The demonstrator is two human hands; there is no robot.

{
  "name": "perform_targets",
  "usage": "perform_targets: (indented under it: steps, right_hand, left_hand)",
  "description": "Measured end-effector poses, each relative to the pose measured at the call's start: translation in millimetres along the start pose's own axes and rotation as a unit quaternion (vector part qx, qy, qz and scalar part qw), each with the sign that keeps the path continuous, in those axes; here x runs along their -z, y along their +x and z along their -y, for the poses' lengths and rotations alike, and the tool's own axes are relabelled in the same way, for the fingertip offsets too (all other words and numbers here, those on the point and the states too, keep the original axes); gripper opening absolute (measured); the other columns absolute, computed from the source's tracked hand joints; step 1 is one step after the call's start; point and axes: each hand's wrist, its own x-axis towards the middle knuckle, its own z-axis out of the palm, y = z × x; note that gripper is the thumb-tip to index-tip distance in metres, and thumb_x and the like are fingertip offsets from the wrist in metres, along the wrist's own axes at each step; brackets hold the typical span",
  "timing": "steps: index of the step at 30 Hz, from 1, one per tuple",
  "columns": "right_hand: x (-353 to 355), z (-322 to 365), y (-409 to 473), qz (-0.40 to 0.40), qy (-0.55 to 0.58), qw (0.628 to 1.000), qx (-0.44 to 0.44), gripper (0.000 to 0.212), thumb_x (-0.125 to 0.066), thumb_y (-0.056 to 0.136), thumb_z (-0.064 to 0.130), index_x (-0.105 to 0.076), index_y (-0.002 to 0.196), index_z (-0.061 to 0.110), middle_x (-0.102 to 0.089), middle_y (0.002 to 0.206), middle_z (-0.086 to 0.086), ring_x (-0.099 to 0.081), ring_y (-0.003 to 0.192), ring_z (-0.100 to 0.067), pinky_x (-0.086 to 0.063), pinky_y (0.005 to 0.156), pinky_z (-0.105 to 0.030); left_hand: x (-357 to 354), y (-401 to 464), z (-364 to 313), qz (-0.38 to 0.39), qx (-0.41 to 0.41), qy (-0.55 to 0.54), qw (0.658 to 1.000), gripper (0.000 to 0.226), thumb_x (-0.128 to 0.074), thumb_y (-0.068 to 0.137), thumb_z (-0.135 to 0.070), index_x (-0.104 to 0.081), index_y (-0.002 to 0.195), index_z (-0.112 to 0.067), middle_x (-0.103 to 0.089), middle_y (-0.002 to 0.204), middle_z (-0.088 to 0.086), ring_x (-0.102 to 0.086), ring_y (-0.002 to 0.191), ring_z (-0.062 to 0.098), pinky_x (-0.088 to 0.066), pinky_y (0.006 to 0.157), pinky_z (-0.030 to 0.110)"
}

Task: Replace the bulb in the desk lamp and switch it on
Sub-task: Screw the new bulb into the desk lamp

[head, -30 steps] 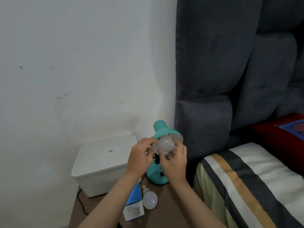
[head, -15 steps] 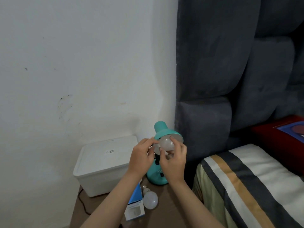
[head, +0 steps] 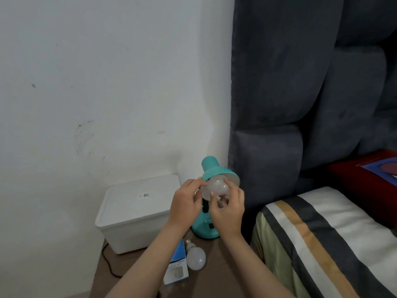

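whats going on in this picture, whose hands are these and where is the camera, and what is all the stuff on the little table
There is no machine here: a person wears a wide-angle camera on the head, looking down at their own hands. The right hand holds a frosted bulb at the shade of a teal desk lamp, while the left hand touches the shade's rim. On the bedside table lie a second bulb, a blue and white bulb box and a white lidded bin. A striped bed sits to the right.

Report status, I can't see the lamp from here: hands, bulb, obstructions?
Right hand grips frosted white bulb at teal desk lamp shade. Left hand fingertips touch shade rim. Nothing obstructing.
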Motion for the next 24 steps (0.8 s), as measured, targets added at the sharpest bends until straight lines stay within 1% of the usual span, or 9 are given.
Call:
perform_targets:
  steps: [2, 4, 6, 9, 11, 13, 19, 21, 24]
  right_hand:
    - [2.5, 4.8, 3.4, -0.010, -0.006, 0.998, -0.056, 0.041, -0.073, 0.080, 0.027, -0.053, 0.113, 0.012, -0.060, 0.093, -0.006, -0.065, 0.071, -0.009, -0.057, 0.062, -0.022]
    - [4.3, 8.5, 7.0, -0.010, -0.011, 0.995, -0.097, 0.045, -0.066, 0.081, 0.040, -0.050, 0.110, 0.010, -0.062, 0.077, -0.003, -0.064, 0.065, -0.008, -0.053, 0.056, -0.017]
    - [4.8, 8.9, 8.5, -0.014, -0.019, 0.996, -0.088, 0.046, -0.064, 0.082, 0.043, -0.049, 0.110, 0.010, -0.060, 0.085, -0.004, -0.064, 0.072, -0.015, -0.049, 0.059, -0.013]
    - [3.8, 7.9, 5.6, -0.018, -0.020, 0.999, -0.034, 0.040, -0.068, 0.084, 0.026, -0.053, 0.117, 0.010, -0.050, 0.106, -0.007, -0.060, 0.081, -0.014, -0.049, 0.067, -0.010]
    - [3.4, 3.0, 2.1, 0.000, -0.018, 1.000, 0.010, 0.041, -0.071, 0.082, 0.014, -0.056, 0.119, 0.010, -0.046, 0.109, -0.008, -0.061, 0.081, -0.016, -0.053, 0.070, -0.014]
    - [3.8, 1.1, 0.2, 0.011, -0.013, 1.000, 0.012, 0.045, -0.070, 0.078, 0.006, -0.055, 0.120, 0.010, -0.047, 0.110, -0.007, -0.063, 0.081, -0.018, -0.056, 0.071, -0.018]
    - [3.9, 8.4, 5.5, -0.004, -0.010, 0.996, -0.085, 0.038, -0.070, 0.082, 0.030, -0.048, 0.107, 0.012, -0.065, 0.092, -0.011, -0.065, 0.069, -0.006, -0.051, 0.057, -0.013]
    - [3.4, 7.9, 3.9, -0.008, -0.012, 0.998, -0.068, 0.041, -0.070, 0.081, 0.030, -0.048, 0.109, 0.009, -0.062, 0.102, -0.010, -0.066, 0.079, -0.013, -0.053, 0.062, -0.014]
    - [4.0, 3.9, -0.5, -0.004, -0.024, 1.000, -0.005, 0.055, -0.074, 0.078, 0.020, -0.045, 0.124, 0.009, -0.046, 0.119, -0.005, -0.059, 0.098, -0.016, -0.054, 0.077, -0.019]
  left_hand:
    - [0.0, -0.3, 0.1, 0.000, 0.001, 0.000, 1.000, 0.035, -0.056, 0.079, 0.007, -0.066, 0.100, -0.018, -0.067, 0.103, 0.004, -0.066, 0.086, 0.016, -0.056, 0.071, 0.038]
    - [-0.3, -0.5, 0.1, -0.002, 0.003, 0.003, 1.000, 0.034, -0.056, 0.079, 0.007, -0.066, 0.100, -0.019, -0.067, 0.103, 0.004, -0.066, 0.086, 0.015, -0.056, 0.071, 0.038]
    - [-0.6, -0.3, -0.4, -0.003, 0.001, 0.005, 1.000, 0.035, -0.057, 0.079, 0.007, -0.065, 0.099, -0.020, -0.067, 0.102, 0.003, -0.066, 0.084, 0.015, -0.056, 0.070, 0.038]
    - [-1.3, -0.2, -1.0, -0.004, 0.000, 0.001, 1.000, 0.036, -0.057, 0.079, 0.007, -0.065, 0.099, -0.021, -0.067, 0.102, 0.003, -0.066, 0.085, 0.015, -0.056, 0.071, 0.038]
    - [-1.3, -0.1, -1.2, -0.002, 0.003, 0.003, 1.000, 0.035, -0.057, 0.079, 0.007, -0.065, 0.100, -0.020, -0.067, 0.103, 0.004, -0.066, 0.087, 0.015, -0.057, 0.071, 0.038]
    - [-1.3, -0.2, -1.1, -0.002, 0.004, 0.004, 1.000, 0.033, -0.057, 0.080, 0.006, -0.065, 0.100, -0.019, -0.067, 0.102, 0.003, -0.065, 0.087, 0.015, -0.057, 0.071, 0.037]
    - [-0.5, -2.4, -3.2, -0.004, 0.001, 0.009, 1.000, 0.029, -0.058, 0.082, 0.004, -0.066, 0.099, -0.017, -0.067, 0.103, 0.004, -0.065, 0.087, 0.015, -0.057, 0.072, 0.035]
    - [-0.7, -2.8, -3.6, -0.007, 0.004, 0.005, 1.000, 0.028, -0.058, 0.081, 0.004, -0.066, 0.098, -0.017, -0.067, 0.102, 0.003, -0.065, 0.086, 0.014, -0.057, 0.071, 0.034]
    - [-1.2, -3.9, -4.6, -0.010, 0.003, 0.003, 1.000, 0.029, -0.058, 0.081, 0.005, -0.066, 0.098, -0.017, -0.067, 0.102, 0.003, -0.065, 0.086, 0.013, -0.056, 0.073, 0.030]
